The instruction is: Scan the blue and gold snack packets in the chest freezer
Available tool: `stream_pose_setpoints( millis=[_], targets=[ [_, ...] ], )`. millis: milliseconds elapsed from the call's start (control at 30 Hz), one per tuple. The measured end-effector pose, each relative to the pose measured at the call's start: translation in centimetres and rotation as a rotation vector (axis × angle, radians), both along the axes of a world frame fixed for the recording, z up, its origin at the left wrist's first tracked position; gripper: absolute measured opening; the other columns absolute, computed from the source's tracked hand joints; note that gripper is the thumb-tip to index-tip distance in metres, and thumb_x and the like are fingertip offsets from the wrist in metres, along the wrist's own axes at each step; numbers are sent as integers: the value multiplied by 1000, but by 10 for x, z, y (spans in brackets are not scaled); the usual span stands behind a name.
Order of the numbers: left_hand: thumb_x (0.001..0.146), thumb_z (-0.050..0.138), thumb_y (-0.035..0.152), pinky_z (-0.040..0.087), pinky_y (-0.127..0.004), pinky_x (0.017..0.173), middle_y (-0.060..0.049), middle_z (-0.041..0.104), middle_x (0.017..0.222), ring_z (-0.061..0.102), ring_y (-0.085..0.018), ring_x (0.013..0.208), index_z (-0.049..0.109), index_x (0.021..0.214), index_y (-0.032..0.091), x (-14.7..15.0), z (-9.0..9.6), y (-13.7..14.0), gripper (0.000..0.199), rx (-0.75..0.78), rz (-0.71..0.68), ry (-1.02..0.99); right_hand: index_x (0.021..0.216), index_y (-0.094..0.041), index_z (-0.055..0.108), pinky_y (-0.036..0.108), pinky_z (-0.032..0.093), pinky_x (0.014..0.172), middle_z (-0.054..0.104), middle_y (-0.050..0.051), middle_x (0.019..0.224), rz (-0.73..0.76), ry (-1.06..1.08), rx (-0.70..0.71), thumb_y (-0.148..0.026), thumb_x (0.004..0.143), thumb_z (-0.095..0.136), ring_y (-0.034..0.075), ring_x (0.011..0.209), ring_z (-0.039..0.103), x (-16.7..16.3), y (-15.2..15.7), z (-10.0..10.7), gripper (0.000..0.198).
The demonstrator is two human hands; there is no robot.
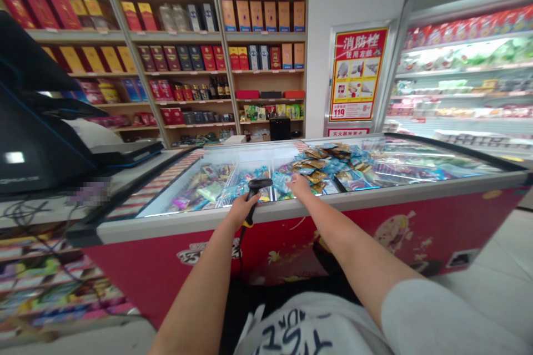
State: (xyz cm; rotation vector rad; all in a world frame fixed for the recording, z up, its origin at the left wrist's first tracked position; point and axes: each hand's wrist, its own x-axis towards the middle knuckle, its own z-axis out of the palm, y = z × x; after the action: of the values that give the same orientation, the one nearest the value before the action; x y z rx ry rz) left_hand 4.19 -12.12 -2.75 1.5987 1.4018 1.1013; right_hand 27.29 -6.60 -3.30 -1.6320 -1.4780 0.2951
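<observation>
My left hand (244,208) is wrapped round the handle of a black barcode scanner (260,183), above the front rim of a red chest freezer (266,249). A cord hangs down from the scanner's handle. To the right of the scanner, my right hand (300,186) is closed, pinching the edge of a blue ice cream packet (282,182). Just beyond that hand, a heap of blue and gold ice cream packets (328,161) is piled on the freezer's glass top. Other wrapped ices (208,188) lie inside the left compartments. My fingertips are partly hidden.
At left, a counter carries a dark checkout machine (37,144) and tangled cables (29,219). Shelves of boxed goods (183,58) line the back wall. A fire hydrant poster (358,75) hangs beside a lit open refrigerator (466,77) at right.
</observation>
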Motion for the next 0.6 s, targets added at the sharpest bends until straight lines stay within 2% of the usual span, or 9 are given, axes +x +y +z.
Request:
stream_pose_setpoints(
  millis=[100,167,333,433,533,600],
  targets=[
    [63,65,64,40,-28,55,-4,63,65,53,-16,58,62,68,17,1,0,-1,48,-11,-4,-31,101,-18,59,29,45,83,67,8,97,-78,83,149,-22,87,49,19,91,61,1,-2,-1,18],
    [63,65,64,40,-27,54,-3,63,64,53,-16,57,62,69,17,2,1,-2,47,-19,-2,-27,103,-19,57,29,45,83,67,8,98,-116,105,196,-22,89,45,20,93,62,2,-3,-1,19],
    [65,65,62,41,-27,55,-3,62,63,54,-17,59,62,69,18,1,2,-3,45,-11,13,1,94,-19,61,27,45,78,68,5,90,-58,-15,58,-12,79,54,19,85,62,1,-1,-2,18],
    [65,65,62,41,-27,55,-3,63,64,54,-17,59,63,70,18,0,0,0,45,-14,6,-4,85,-18,63,27,44,77,68,6,86,1,-112,-17,-14,76,59,20,83,62,1,0,-2,11],
    [66,65,62,41,-27,55,-3,62,63,54,-17,59,62,68,18,0,-1,1,44,-14,-3,3,83,-18,62,26,44,77,69,7,87,-3,-109,-2,-20,80,58,20,85,62,2,-2,1,5],
    [66,64,62,40,-27,56,-3,62,63,54,-17,59,62,68,18,0,-1,0,44,-11,-7,5,92,-18,61,24,45,73,68,6,85,-42,2,31,-23,86,52,18,79,64,2,-5,3,12]
  ],
)
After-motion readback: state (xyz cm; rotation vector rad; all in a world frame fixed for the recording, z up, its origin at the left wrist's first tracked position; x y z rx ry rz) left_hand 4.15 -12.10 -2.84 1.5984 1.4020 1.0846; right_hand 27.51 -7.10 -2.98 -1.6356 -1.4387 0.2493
